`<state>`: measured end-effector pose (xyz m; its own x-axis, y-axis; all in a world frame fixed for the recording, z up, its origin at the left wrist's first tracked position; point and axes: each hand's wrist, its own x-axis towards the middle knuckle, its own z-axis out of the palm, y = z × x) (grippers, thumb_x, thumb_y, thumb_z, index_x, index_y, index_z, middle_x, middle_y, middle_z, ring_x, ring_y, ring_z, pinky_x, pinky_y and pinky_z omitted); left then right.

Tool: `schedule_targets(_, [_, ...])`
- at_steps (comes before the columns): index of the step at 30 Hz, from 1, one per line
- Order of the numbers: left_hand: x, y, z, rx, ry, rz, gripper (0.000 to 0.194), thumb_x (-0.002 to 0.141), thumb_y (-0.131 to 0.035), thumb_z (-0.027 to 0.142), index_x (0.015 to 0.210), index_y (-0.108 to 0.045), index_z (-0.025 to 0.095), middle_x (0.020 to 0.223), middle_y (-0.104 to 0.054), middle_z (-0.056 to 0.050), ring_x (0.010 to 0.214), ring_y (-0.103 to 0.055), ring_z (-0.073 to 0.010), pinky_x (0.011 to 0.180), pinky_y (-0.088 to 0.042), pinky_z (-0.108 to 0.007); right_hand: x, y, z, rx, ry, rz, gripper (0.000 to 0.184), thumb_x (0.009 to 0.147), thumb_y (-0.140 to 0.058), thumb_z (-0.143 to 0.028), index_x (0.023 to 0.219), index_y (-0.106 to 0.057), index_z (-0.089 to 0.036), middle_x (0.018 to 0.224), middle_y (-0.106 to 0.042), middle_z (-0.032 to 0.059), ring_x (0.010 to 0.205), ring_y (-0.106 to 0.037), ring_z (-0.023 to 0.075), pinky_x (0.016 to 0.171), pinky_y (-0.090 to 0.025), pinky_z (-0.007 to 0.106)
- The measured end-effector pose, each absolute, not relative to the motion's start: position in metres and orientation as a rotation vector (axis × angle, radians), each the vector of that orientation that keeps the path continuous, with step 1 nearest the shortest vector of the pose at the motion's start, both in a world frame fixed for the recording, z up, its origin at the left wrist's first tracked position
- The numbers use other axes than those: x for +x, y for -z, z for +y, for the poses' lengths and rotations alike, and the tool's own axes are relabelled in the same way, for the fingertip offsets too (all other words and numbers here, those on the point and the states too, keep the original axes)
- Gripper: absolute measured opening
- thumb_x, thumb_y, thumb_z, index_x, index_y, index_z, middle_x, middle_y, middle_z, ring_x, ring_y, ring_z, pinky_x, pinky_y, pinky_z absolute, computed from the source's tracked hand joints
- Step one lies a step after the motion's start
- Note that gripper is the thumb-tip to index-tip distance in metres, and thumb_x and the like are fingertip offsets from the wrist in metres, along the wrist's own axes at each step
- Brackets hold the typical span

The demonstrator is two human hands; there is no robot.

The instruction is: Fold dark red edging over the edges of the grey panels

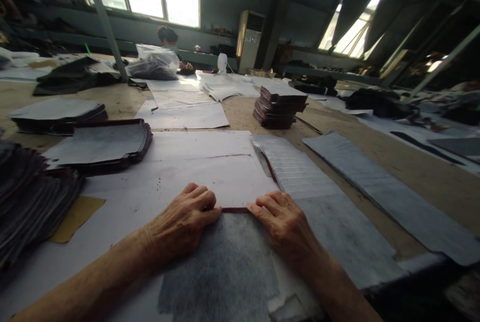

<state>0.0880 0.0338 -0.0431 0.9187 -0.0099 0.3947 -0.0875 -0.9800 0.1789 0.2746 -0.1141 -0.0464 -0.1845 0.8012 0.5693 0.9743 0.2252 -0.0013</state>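
My left hand (185,222) and my right hand (283,219) lie side by side on a grey felt-like sheet (228,272) at the near edge of the table. Both press with fingers stretched and close together along the sheet's far edge, where a thin dark red strip (235,210) shows between the fingertips. Under it lies a white paper sheet (210,172). A fanned stack of whitish ribbed sheets (296,172) sits just right of my right hand.
Stacks of dark pieces stand at the left (101,144), far left (26,192) and at centre back (279,107). Long grey strips (378,192) lie to the right. A person sits at the far end behind a plastic bag (153,64). A tan scrap (77,217) lies left.
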Motion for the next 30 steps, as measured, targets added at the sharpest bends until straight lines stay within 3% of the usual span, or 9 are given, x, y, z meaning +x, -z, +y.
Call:
schedule_targets(9, [0.087, 0.043, 0.034, 2.891, -0.597, -0.105, 0.032, 0.086, -0.031, 0.003, 0.092, -0.06, 0.014, 0.079, -0.048, -0.005, 0.072, -0.041, -0.0168, 0.071, -0.032, -0.034, 0.279, 0.049, -0.122, -1.654, 0.449, -2.057, 0.033, 0.095, -0.03, -0.01, 0.103, -0.062, -0.011, 0.088, -0.055, 0.0096, 0.087, -0.046, 0.0218, 0.076, -0.038, 0.037])
schedule_targets(19, [0.089, 0.042, 0.034, 2.901, -0.621, -0.096, 0.028, 0.082, -0.037, 0.002, 0.091, -0.06, 0.014, 0.08, -0.049, -0.006, 0.073, -0.042, -0.0164, 0.07, -0.034, -0.033, 0.289, 0.059, -0.119, -1.64, 0.364, -1.81, 0.021, 0.09, -0.041, -0.01, 0.1, -0.058, -0.012, 0.094, -0.054, 0.0076, 0.088, -0.049, 0.0192, 0.077, -0.044, 0.033])
schedule_targets(30, [0.089, 0.044, 0.035, 2.901, -0.631, -0.093, 0.028, 0.083, -0.035, 0.002, 0.091, -0.059, 0.014, 0.08, -0.049, -0.006, 0.072, -0.041, -0.0167, 0.069, -0.033, -0.033, 0.279, 0.05, -0.123, -1.67, 0.449, -1.975, 0.037, 0.079, -0.032, 0.002, 0.096, -0.061, -0.013, 0.089, -0.057, 0.0076, 0.086, -0.049, 0.0209, 0.073, -0.042, 0.035])
